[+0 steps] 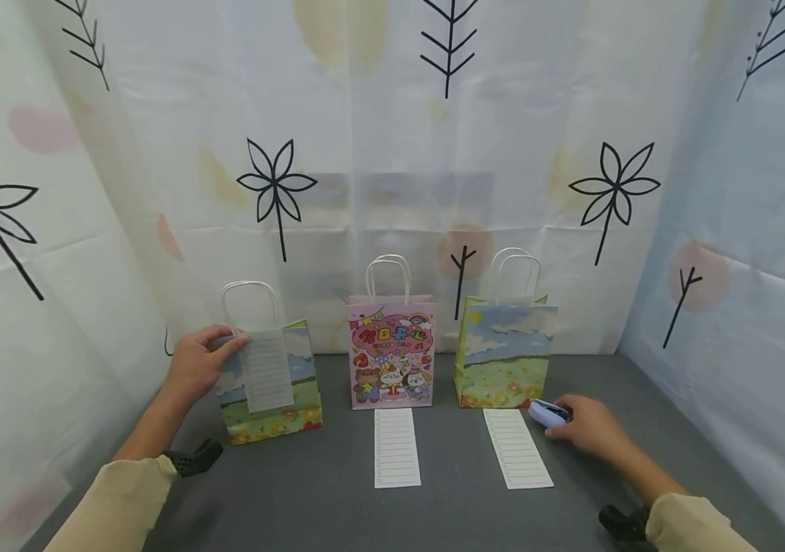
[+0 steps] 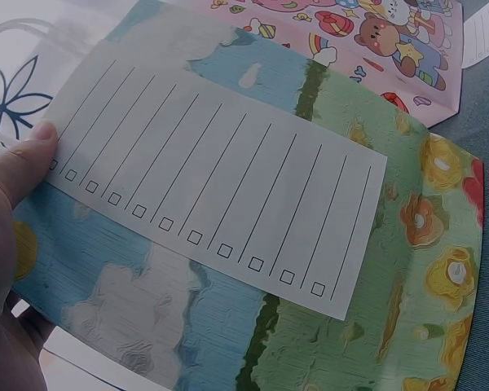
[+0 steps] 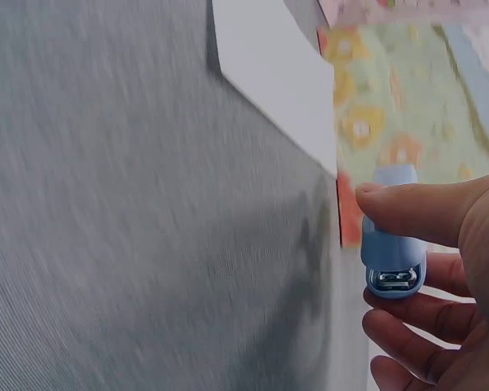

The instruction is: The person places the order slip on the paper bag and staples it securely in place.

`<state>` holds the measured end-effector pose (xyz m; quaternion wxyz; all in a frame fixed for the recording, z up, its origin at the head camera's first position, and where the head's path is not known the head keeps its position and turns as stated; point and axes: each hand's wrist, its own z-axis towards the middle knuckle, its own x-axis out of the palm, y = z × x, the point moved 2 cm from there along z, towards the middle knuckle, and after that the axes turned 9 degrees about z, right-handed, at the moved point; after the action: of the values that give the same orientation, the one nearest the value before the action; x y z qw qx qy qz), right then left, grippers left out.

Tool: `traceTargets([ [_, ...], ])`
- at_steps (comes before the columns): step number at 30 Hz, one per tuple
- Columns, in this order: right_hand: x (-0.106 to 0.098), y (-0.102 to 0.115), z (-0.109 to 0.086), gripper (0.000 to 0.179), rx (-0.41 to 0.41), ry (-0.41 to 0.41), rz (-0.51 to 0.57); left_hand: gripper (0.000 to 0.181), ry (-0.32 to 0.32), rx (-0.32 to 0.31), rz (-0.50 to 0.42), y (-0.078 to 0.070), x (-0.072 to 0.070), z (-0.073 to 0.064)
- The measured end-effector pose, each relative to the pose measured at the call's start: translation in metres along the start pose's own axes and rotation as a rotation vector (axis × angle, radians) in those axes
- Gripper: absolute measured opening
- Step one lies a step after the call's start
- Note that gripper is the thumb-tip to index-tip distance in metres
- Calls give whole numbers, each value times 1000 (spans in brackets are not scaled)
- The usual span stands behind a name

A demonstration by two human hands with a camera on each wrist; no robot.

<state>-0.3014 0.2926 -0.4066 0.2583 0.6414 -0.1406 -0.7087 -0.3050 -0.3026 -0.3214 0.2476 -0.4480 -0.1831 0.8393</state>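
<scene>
At the left, my left hand [image 1: 201,359] pinches the top of a landscape-print gift bag [image 1: 304,383] together with a lined checklist slip [image 1: 268,372] lying flat on its front. In the left wrist view the thumb presses on the slip's upper end [image 2: 220,187], and the other fingers are mostly hidden behind the bag. The bag is tilted. My right hand [image 1: 592,429] holds a small light-blue stapler [image 1: 548,414] between thumb and fingers, near the foot of the right landscape bag [image 1: 508,360]. In the right wrist view the stapler [image 3: 394,244] shows its metal front end.
A pink cartoon gift bag [image 1: 391,353] stands upright in the middle. One lined slip [image 1: 396,448] lies before it, another slip [image 1: 518,448] before the right bag. All are on a grey table [image 1: 461,506], with a patterned white curtain [image 1: 379,115] behind and at the sides.
</scene>
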Motion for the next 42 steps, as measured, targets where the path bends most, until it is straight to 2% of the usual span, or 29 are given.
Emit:
traceTargets([
  [7, 10, 22, -9, 48, -36, -6, 51, 34, -3, -3, 7, 0, 0, -2],
  [14, 16, 43, -17, 50, -44, -15, 160, 35, 6, -12, 3, -3, -2, -3],
  [20, 22, 59, -21, 51, -39, -76, 283, 34, 6, -13, 1, -3, -2, -4],
  [26, 32, 70, -22, 50, -37, -117, 386, 32, -14, -1, 6, -4, -2, -4],
  [38, 53, 94, -16, 44, -8, -93, 566, 32, -18, 5, 7, -4, -1, -4],
  [42, 59, 106, -13, 43, -25, -92, 626, 33, -13, 8, 16, -4, -2, -3],
])
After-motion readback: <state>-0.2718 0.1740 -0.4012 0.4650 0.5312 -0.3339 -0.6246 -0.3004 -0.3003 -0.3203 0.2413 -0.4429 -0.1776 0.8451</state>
